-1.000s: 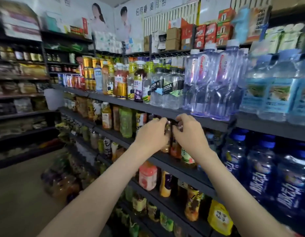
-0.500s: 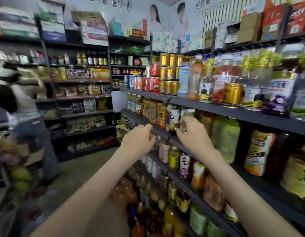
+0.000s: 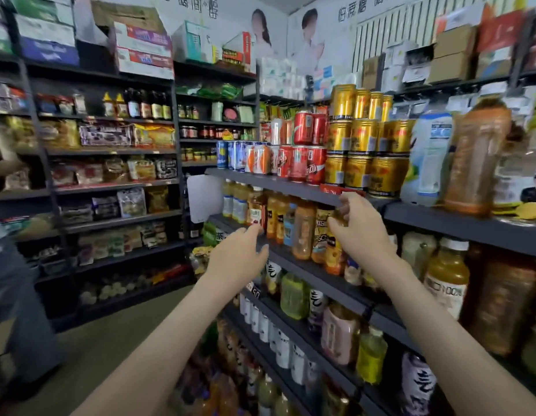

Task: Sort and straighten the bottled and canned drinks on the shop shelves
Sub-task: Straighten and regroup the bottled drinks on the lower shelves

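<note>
1. Step in hand: the row of orange juice bottles on the second shelf is being addressed, under the shelf of gold cans and red cola cans. The work is judged to be mid-task, since many rows below appear uneven.
2. A small amber bottle appears to be carried in the right hand, just in front of that row. It is blurred, so its label cannot be read.
3. Next move, as judged: a gap in the row must be found and the amber bottle set down upright with its label facing out. Neighbouring bottles would need to be steadied by the free hand so that none is knocked over.
4. Left hand: the arm is stretched forward, palm down, with the fingers loosely bent and slightly apart. Nothing is held, and the fingertips lie close to the shelf edge beside a red-labelled bottle.
5. Right hand: it is raised under the upper shelf's lip, with the thumb up and the fingers curled and clamped on the amber bottle.
</note>
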Motion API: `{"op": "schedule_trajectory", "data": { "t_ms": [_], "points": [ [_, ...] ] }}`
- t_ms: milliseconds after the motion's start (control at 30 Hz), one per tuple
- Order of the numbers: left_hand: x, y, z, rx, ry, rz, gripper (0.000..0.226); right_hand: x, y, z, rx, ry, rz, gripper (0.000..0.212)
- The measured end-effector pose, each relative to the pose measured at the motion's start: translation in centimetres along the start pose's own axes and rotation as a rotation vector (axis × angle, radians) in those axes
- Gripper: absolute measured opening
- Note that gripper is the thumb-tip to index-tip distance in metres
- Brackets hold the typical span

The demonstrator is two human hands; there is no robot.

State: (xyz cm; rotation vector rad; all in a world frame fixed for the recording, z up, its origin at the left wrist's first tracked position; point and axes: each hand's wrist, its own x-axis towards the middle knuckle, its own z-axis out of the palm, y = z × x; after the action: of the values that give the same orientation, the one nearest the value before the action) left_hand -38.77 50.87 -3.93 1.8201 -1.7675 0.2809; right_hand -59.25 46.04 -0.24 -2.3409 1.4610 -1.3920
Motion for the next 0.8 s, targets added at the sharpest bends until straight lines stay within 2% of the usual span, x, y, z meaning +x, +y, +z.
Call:
{"op": "schedule_trajectory", "data": {
  "t_ms": [167,333,667,800],
  "points": [
    [8.9,-4.0,2.5,-0.050,0.012,0.075,0.032,6.3,0.6,6.4,0.001,0.046,0.009,0.038],
    [16.5,-5.2,5.3,-0.167,0.003,0.214,0.038,10.6,1.3,9.2,-0.086,0.174,0.095,0.044],
    [23.9,2.3,8.9,-0.583,-0.056,0.671,0.040,11.4,3.6,5.2,-0.458,0.691,0.383,0.049],
    [23.6,5.7,9.3,-0.655,-0.075,0.784,0.041,10.8,5.1,2.5,-0.615,0.847,0.509,0.062]
  ]
}}
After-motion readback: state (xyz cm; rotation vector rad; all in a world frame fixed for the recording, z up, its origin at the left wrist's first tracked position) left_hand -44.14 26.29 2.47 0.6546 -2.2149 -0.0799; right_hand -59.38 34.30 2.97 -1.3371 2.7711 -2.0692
